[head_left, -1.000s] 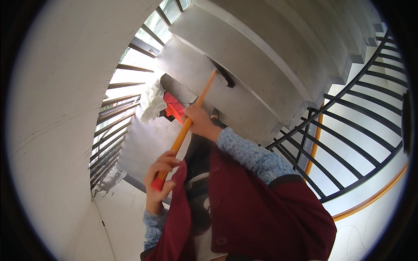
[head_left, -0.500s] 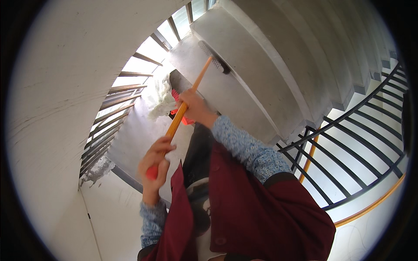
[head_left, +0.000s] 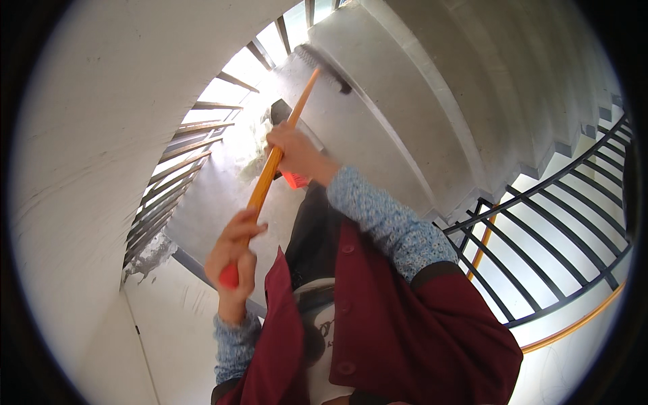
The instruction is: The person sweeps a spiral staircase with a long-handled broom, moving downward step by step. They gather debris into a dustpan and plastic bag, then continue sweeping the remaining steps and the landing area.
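A long-handled broom with an orange wooden stick point(head_left: 265, 181) slants up through the middle of the view. My left hand point(head_left: 233, 255) is closed round its lower end, by the red cap. Farther up the stick, my right hand point(head_left: 295, 150) grips it with wrapped fingers. The dark bristled broom head point(head_left: 327, 69) lies against a concrete step point(head_left: 368, 135), close to the foot of the riser. Beyond my right hand, a red plastic object point(head_left: 295, 179) shows in part, its kind hidden by my arm and leg. A pale, crumpled plastic bag point(head_left: 255, 145) rests beside it.
Concrete stairs point(head_left: 466, 81) rise toward the upper right. A dark metal railing point(head_left: 567, 223) with an orange handrail point(head_left: 580, 322) curves along the right. Barred openings point(head_left: 202, 135) and a white wall point(head_left: 108, 121) border the left side.
The broom head has shifted a little up and left along the step. Both hands have moved slightly left with the stick, and less of the red object shows.
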### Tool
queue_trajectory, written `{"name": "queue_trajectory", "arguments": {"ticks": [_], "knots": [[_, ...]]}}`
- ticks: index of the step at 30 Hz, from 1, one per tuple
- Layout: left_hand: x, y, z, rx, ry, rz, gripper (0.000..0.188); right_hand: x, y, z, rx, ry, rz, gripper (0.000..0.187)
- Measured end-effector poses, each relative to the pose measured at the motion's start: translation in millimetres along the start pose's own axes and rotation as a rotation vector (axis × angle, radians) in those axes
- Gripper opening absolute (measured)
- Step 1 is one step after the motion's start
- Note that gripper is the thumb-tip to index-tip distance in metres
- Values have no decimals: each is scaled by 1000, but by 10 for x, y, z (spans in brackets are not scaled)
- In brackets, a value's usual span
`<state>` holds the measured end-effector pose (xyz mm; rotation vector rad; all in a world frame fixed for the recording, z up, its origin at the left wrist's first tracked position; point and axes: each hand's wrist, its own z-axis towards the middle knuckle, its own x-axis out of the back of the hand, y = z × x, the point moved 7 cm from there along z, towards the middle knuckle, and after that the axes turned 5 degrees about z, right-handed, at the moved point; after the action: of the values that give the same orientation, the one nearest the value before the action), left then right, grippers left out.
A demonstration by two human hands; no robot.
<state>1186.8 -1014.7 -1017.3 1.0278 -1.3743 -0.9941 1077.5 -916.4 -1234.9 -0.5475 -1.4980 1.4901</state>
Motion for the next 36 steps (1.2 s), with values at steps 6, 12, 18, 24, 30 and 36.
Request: {"name": "queue_trajectory", "arguments": {"ticks": [6, 12, 18, 24, 30, 36], "knots": [[-163, -294, 31, 83, 34, 181, 20, -280, 256, 73, 15, -165, 68, 18], [-36, 758, -437, -87, -25, 174, 21, -227, -614, -379, 8, -199, 124, 20], [-407, 90, -234, 154, 59, 140, 21, -38, 82, -421, -132, -228, 39, 23], [-372, 825, -530, 8, -118, 287, 11, -417, -667, -880, -5, -38, 285, 23], [-671, 924, -544, -32, -258, 190, 15, 414, -649, -1212, -112, 147, 85, 18], [-1095, 512, -424, 85, -232, 212, 14, 410, -222, -1519, -57, 305, 155, 21]]}}
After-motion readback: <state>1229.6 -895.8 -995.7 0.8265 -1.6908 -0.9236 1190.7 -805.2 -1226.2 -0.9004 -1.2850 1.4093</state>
